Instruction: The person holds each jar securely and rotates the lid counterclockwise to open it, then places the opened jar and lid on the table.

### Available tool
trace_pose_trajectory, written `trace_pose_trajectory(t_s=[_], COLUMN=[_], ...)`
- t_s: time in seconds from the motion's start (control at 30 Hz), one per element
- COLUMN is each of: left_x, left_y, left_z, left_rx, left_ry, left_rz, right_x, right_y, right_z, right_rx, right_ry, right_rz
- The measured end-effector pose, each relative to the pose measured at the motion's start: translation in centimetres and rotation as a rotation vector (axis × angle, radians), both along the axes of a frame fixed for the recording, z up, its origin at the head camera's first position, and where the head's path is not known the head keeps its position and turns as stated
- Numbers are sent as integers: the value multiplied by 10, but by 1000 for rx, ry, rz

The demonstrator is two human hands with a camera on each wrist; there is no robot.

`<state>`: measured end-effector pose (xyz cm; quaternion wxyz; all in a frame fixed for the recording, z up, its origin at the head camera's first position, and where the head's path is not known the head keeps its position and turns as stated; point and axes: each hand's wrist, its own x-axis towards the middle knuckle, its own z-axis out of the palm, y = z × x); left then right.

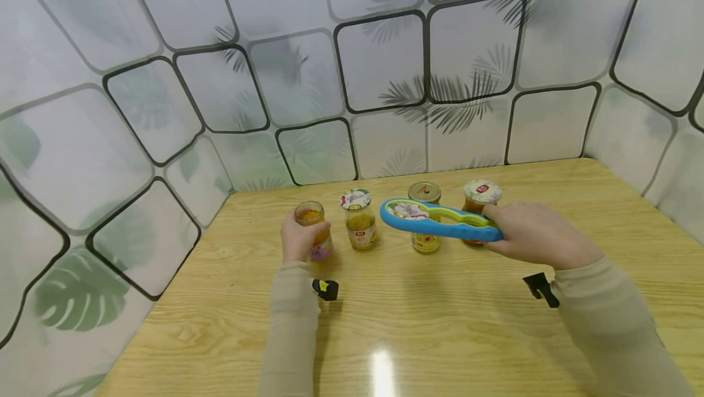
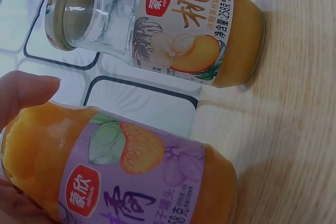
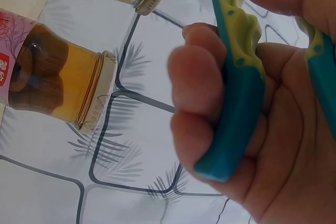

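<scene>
My left hand [image 1: 299, 237] grips an upright jar with a purple label [image 2: 134, 166] and orange contents; in the head view its mouth looks uncovered. My right hand [image 1: 541, 233] has its fingers curled round the handles of a blue and yellow-green opener [image 1: 440, 226], raised above the wood surface. A patterned lid [image 1: 406, 210] lies within the opener's loop. Right of the held jar stands a lidded jar with yellow contents [image 1: 360, 229]. The right wrist view shows the opener's handles [image 3: 239, 103] spread between thumb and fingers.
A gold-lidded jar [image 1: 426, 242] stands partly behind the opener, and a jar with a white patterned lid [image 1: 482, 191] stands nearest my right hand. The wooden table [image 1: 396, 311] meets a patterned wall covering [image 1: 385, 61] at the back and sides.
</scene>
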<state>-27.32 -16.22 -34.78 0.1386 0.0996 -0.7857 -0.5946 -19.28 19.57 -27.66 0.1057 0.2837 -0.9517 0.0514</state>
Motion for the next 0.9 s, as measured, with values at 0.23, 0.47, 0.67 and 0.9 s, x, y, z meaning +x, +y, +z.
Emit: trace_pose_trajectory(t_s=[0.23, 0.47, 0.67, 0.9], left_x=[-1, -1, -2, -4], left_y=[1, 1, -2, -4], left_z=[-1, -2, -5, -8], left_rx=[1, 7, 77, 110], left_ry=[-5, -23, -4, -7], left_rz=[14, 24, 19, 15], right_x=[0, 0, 0, -2], right_y=[0, 0, -1, -2], right_z=[-1, 0, 0, -1], right_rx=[-1, -1, 7, 9], right_ry=[-13, -12, -21, -47], right_rz=[4, 0, 0, 0])
